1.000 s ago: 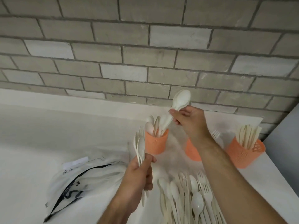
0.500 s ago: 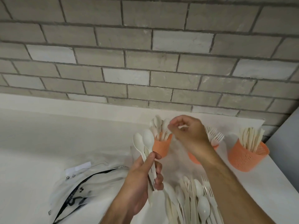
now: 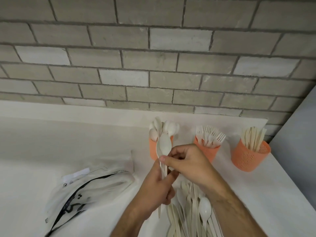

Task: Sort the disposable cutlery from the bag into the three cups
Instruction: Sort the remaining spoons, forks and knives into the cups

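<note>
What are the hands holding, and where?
White plastic spoons: the left hand grips their handles, and the right hand pinches one just below its bowl.

There are 3 orange cups on the desk (image 3: pixel 51 142): 1 cup of spoons (image 3: pixel 152 147), 1 cup of forks (image 3: pixel 209 152) and 1 cup of knives (image 3: pixel 248 159), each packed too tightly for a count. 2 hands show, the left hand (image 3: pixel 154 190) and the right hand (image 3: pixel 189 164), together holding about 2 spoons (image 3: pixel 164 145). There is 1 bag (image 3: pixel 82 194) and 1 loose pile of cutlery (image 3: pixel 193 211), too overlapped to count.
</note>
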{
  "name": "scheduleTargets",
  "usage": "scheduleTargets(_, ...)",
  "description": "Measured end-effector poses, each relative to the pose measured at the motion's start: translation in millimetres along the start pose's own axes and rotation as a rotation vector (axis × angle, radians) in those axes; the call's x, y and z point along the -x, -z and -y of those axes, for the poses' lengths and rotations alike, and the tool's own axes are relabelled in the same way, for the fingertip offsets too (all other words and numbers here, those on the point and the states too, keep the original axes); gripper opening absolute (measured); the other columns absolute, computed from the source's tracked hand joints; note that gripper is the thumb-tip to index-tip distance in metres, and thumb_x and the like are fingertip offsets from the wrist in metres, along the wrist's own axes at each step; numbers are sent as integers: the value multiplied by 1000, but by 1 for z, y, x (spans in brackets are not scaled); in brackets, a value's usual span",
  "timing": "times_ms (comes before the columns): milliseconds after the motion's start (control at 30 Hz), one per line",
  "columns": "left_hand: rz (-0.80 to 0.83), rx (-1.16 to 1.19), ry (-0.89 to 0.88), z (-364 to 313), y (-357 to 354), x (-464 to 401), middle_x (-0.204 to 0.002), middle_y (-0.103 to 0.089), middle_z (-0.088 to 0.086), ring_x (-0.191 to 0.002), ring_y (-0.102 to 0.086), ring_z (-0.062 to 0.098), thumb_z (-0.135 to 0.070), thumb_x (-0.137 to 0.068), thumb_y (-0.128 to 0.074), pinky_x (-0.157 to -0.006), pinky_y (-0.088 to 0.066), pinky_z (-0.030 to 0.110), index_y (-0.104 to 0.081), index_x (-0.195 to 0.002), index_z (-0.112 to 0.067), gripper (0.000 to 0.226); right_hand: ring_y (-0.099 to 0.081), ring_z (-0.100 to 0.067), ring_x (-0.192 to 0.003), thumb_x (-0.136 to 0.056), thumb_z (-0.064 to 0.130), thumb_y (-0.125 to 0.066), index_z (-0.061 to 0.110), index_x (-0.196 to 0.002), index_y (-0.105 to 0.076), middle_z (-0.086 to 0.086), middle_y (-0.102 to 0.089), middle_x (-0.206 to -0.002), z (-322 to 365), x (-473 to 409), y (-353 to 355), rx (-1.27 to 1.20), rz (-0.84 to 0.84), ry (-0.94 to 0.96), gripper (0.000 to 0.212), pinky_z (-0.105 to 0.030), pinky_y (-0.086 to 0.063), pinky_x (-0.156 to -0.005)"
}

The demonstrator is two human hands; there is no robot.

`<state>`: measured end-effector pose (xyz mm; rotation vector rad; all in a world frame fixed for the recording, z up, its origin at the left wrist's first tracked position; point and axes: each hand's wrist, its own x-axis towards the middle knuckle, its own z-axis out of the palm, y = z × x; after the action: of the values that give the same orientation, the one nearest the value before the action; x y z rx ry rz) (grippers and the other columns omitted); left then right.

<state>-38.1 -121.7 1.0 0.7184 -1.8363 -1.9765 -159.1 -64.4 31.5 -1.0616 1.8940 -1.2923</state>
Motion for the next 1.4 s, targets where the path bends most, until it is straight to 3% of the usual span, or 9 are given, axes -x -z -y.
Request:
scheduleTargets(133,-32,-94,-9,1,-4,0,-76,-53,-7,-43,-36,7,-16,-94,-60,-41,-31,20,-48,-113,-29,26,-76,-18,-75,-77,29,-84,13,-80,-78,-5,-77,-75,-4,4,4,-14,49,-49,17,-35,-60,-77)
scheduleTargets(333,-43,23,-21,1,-5,7,-75,-54,-4,-57,-39,16,-26,-100,-49,-49,-30,23,-56,-110,-29,12,-51,-16,-61,-84,20,-78,6,-79,-75,-8,-58,-66,-10,5,19,-212,44,-68,16,-27,-43,-59)
scheduleTargets(500,-61,50,-109,1,-6,7,-77,-52,2,-49,-34,14,-35,-101,-46,-45,-29,22,-60,-103,-26,17,-55,-12,-57,-86,13,-76,4,-84,-74,-8,-59,-64,-13,3,22,-300,98,-59,9,-26,-48,-60)
scheduleTargets(800,-318,303,147,21,19,4,-74,-48,3,-44,-26,13,-27,-100,-43,-42,-17,23,-57,-93,-11,22,-65,-7,-53,-80,18,-82,9,-81,-72,-1,-70,-61,24,-87,49,-35,-400,166,13,-23,-57,-60)
scheduleTargets(933,-249,393,123,18,18,8,-75,-47,4,-50,-31,13,-24,-101,-42,-47,-18,26,-58,-94,-12,21,-64,-5,-50,-77,14,-85,10,-85,-70,-4,-72,-71,10,-114,31,225,-295,112,17,-21,-53,-54)
scheduleTargets(1067,-202,376,134,11,20,8,-69,-44,2,-50,-28,14,-28,-102,-42,-46,-18,23,-59,-97,-16,22,-63,-15,-76,-69,18,-90,15,-116,-66,-1,-64,-105,8,-114,33,279,-351,122,53,-18,-49,-63)
scheduleTargets(1167,-177,407,115,8,20,6,-65,-40,3,-48,-25,14,-24,-102,-41,-44,-18,20,-57,-98,-14,20,-58,-8,-83,-75,23,-85,21,-104,-68,6,-64,-97,18,-90,36,308,-426,232,34,-13,-41,-67)
scheduleTargets(1267,-122,442,74,6,16,4,-70,-45,8,-50,-35,17,-22,-101,-43,-46,-22,24,-58,-102,-10,19,-65,-1,-75,-81,26,-80,22,-85,-77,9,-72,-81,17,-51,28,163,-154,95,6,-16,-48,-68)
scheduleTargets(1400,-29,354,50,4,9,1,-77,-56,13,-58,-50,22,-28,-103,-44,-50,-39,29,-67,-108,-13,28,-59,1,-62,-83,23,-79,10,-85,-78,1,-71,-74,-3,-17,11,42,147,-15,13,-11,-42,-56)
